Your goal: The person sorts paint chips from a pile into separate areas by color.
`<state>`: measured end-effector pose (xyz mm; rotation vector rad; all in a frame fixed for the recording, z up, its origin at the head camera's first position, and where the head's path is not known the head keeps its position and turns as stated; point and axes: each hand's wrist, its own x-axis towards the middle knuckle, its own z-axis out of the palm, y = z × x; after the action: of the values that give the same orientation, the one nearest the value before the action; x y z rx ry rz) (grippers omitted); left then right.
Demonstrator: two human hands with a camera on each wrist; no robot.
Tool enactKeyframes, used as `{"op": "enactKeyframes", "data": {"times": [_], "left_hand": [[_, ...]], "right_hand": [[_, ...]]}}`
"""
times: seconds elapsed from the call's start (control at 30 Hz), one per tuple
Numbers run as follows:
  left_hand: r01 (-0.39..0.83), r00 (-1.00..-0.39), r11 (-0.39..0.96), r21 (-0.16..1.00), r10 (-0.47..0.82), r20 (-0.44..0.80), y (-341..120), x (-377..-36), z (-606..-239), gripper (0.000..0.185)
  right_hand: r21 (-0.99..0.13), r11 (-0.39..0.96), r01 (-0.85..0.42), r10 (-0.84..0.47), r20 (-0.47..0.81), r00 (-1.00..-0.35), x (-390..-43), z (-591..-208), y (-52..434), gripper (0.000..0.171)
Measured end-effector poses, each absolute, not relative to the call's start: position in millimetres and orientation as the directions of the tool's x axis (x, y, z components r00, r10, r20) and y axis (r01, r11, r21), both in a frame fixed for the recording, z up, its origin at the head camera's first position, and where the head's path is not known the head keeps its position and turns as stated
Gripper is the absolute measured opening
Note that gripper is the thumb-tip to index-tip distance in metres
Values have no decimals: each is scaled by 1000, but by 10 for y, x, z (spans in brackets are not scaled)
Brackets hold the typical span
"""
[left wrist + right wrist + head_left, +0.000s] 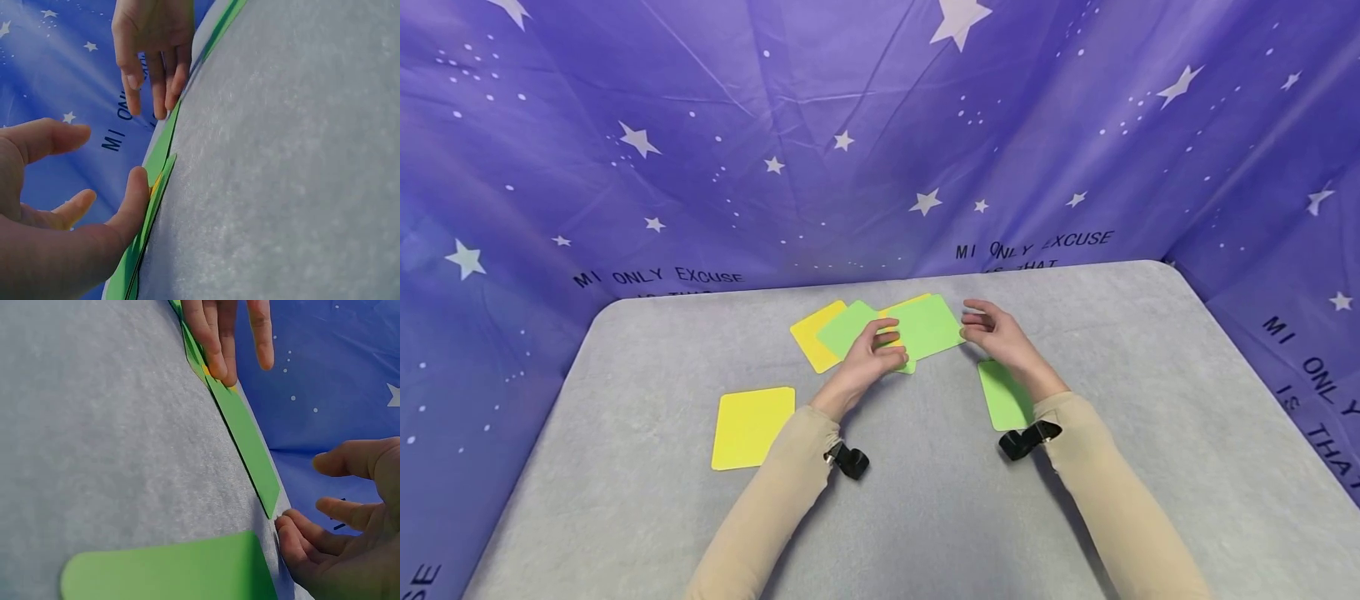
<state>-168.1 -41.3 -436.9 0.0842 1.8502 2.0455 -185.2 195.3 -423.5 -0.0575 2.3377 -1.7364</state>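
Observation:
Several green and yellow cards overlap in a loose spread near the table's far edge. My left hand [874, 354] is over the middle of that spread, fingers apart and loosely bent, with nothing gripped. At the spread's right end lies a large green card [928, 325], a yellow one partly under it. Beside that card's right corner, my right hand [1000, 333] has loosely bent fingers around no object; in the right wrist view its fingertips [289, 520] come close to the corner of the green card [247, 444]. Whether they touch is unclear.
A yellow card pile [752, 425] lies at the left front, partly behind the left sleeve. Under the right forearm is another green card [1002, 396]. The grey table [925, 517] meets a purple star-printed curtain [820, 100] at the back and sides.

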Motion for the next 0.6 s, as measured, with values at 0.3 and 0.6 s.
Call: {"op": "enactKeyframes", "data": {"times": [0.3, 0.6], "left_hand": [[-260, -934, -116, 959, 284, -219, -398, -1649, -4364, 63], [-306, -928, -195, 932, 282, -245, -442, -1655, -4383, 63]], "right_hand": [[-947, 295, 129, -172, -185, -968, -1882, -4219, 1888, 60], [-946, 290, 142, -144, -190, -971, -1775, -4227, 1909, 59]]}}
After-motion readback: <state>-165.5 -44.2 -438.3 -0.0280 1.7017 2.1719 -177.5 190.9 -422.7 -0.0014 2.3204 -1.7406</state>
